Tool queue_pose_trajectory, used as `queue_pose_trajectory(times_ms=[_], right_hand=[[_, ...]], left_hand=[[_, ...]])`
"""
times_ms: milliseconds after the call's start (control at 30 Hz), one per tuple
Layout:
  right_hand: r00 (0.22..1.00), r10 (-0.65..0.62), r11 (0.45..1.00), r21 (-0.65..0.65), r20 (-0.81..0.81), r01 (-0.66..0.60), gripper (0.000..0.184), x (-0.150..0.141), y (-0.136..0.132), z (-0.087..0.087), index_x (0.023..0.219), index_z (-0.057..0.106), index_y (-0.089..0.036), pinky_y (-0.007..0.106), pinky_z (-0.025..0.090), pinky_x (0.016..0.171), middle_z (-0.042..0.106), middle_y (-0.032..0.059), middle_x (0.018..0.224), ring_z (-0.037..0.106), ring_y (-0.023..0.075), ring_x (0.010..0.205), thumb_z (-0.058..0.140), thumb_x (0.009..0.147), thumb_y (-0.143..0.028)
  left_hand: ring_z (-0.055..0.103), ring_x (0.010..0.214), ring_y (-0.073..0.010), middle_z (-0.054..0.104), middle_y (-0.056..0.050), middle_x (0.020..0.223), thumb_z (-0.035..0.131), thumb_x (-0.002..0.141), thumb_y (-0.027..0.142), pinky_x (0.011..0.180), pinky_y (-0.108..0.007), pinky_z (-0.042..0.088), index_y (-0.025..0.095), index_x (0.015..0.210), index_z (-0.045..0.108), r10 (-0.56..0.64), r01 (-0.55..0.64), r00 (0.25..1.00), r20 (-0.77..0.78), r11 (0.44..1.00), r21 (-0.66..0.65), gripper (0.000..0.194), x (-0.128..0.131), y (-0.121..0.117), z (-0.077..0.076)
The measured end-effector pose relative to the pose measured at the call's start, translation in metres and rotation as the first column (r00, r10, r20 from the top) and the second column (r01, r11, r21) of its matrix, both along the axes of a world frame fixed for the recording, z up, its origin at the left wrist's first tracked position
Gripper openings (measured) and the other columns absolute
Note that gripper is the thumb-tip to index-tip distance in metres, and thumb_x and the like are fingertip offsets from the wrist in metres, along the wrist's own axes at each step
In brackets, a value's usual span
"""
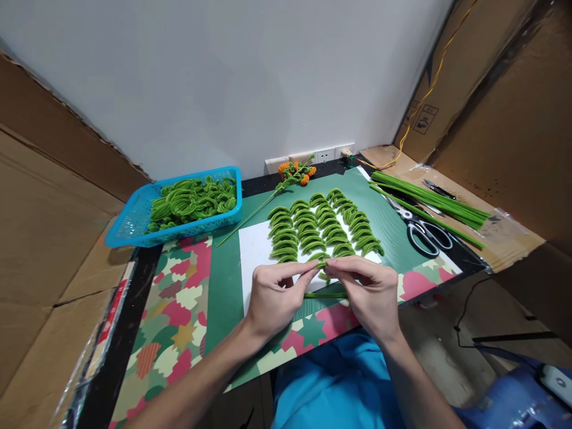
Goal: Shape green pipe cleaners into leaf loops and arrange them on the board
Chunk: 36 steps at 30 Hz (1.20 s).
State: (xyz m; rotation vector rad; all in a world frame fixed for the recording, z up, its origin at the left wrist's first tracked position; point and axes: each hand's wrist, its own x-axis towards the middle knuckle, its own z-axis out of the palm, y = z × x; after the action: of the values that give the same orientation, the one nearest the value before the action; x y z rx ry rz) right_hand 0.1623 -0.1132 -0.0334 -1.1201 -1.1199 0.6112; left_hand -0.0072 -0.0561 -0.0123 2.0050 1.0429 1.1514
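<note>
Between my two hands, over the front of the white sheet, is a short curved piece of green pipe cleaner. My left hand pinches its left end with thumb and forefinger. At its right end my right hand pinches too, fingertips close to the left ones. Just beyond lie several columns of bent green pipe-cleaner leaves on the sheet. A straight green pipe cleaner lies under my hands near the table's front edge, partly hidden by them.
A blue plastic basket of looped green pipe cleaners stands at left. An orange pipe-cleaner flower stem lies behind the sheet. At right are a bundle of green pipe cleaners, black-handled scissors and small pliers. Cardboard walls flank the table.
</note>
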Motion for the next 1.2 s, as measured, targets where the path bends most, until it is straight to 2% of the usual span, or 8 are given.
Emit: queue_pose_trajectory(times_ms=[167, 367, 533, 700, 867, 1000, 1200], right_hand=[[0.992, -0.025, 0.998, -0.054, 0.123, 0.032, 0.016, 0.004, 0.0, -0.001, 0.1, 0.085, -0.026, 0.033, 0.068, 0.077, 0.085, 0.0039, 0.095, 0.082, 0.0224, 0.085, 0.074, 0.094, -0.016], [0.962, -0.063, 0.996, 0.072, 0.267, 0.045, 0.022, 0.008, -0.001, -0.007, 0.1, 0.081, -0.024, 0.033, 0.067, 0.079, 0.085, 0.0037, 0.095, 0.081, 0.0213, 0.086, 0.065, 0.099, -0.011], [0.914, -0.043, 0.997, 0.069, 0.403, 0.017, 0.02, 0.012, 0.0, -0.005, 0.105, 0.078, -0.023, 0.03, 0.064, 0.077, 0.084, 0.0036, 0.097, 0.081, 0.02, 0.085, 0.066, 0.099, -0.008], [0.863, -0.131, 0.99, 0.101, 0.488, 0.094, 0.021, 0.006, -0.002, -0.006, 0.1, 0.074, -0.02, 0.028, 0.058, 0.066, 0.08, 0.0043, 0.086, 0.078, 0.0189, 0.075, 0.059, 0.102, -0.006], [0.8, -0.157, 0.982, 0.177, 0.578, 0.065, 0.02, 0.004, 0.001, -0.008, 0.103, 0.071, -0.02, 0.03, 0.059, 0.076, 0.081, 0.0074, 0.094, 0.077, 0.0203, 0.085, 0.056, 0.104, -0.005], [0.786, -0.098, 0.993, 0.107, 0.61, 0.041, 0.014, 0.012, 0.003, -0.008, 0.107, 0.072, -0.02, 0.036, 0.058, 0.083, 0.08, 0.0067, 0.098, 0.072, 0.0224, 0.091, 0.062, 0.104, -0.01], [0.751, -0.066, 0.997, 0.007, 0.657, 0.081, 0.009, 0.021, 0.002, -0.009, 0.103, 0.076, -0.023, 0.039, 0.055, 0.079, 0.08, 0.0044, 0.1, 0.063, 0.025, 0.093, 0.069, 0.102, -0.018]], left_hand=[[0.061, 0.046, -0.0106, 0.086, -0.006, 0.086, 0.078, 0.09, 0.017, 0.044, -0.024, 0.047, 0.02, 0.098, 0.088, -0.012, 0.021, 0.998, -0.058, 0.986, 0.165, 0.014, -0.003, 0.0, -0.005], [0.065, 0.049, -0.0113, 0.086, -0.008, 0.086, 0.076, 0.091, 0.015, 0.048, -0.023, 0.049, 0.015, 0.1, 0.087, -0.036, 0.051, 0.995, -0.09, 0.983, 0.177, 0.014, -0.002, -0.003, -0.007], [0.055, 0.042, -0.0085, 0.085, -0.006, 0.079, 0.078, 0.09, 0.016, 0.043, -0.023, 0.044, 0.014, 0.096, 0.087, 0.006, 0.017, 0.994, -0.108, 0.979, 0.205, 0.011, -0.001, -0.003, -0.007], [0.06, 0.046, -0.0086, 0.085, -0.005, 0.079, 0.078, 0.09, 0.014, 0.048, -0.021, 0.048, 0.015, 0.098, 0.086, -0.01, 0.042, 0.993, -0.117, 0.958, 0.282, 0.012, -0.001, -0.004, -0.011], [0.057, 0.046, -0.0088, 0.083, -0.002, 0.077, 0.078, 0.091, 0.017, 0.048, -0.023, 0.047, 0.016, 0.097, 0.085, 0.037, 0.001, 0.991, -0.128, 0.957, 0.29, 0.009, -0.002, -0.002, -0.012], [0.065, 0.055, -0.0113, 0.084, -0.002, 0.086, 0.08, 0.09, 0.023, 0.054, -0.024, 0.05, 0.019, 0.101, 0.083, 0.031, 0.025, 0.976, -0.214, 0.967, 0.253, 0.012, -0.004, 0.001, -0.009], [0.076, 0.074, -0.0158, 0.083, 0.0, 0.095, 0.075, 0.092, 0.023, 0.061, -0.026, 0.051, 0.021, 0.1, 0.079, -0.008, 0.106, 0.924, -0.382, 0.966, 0.237, 0.008, -0.007, 0.005, -0.006]])
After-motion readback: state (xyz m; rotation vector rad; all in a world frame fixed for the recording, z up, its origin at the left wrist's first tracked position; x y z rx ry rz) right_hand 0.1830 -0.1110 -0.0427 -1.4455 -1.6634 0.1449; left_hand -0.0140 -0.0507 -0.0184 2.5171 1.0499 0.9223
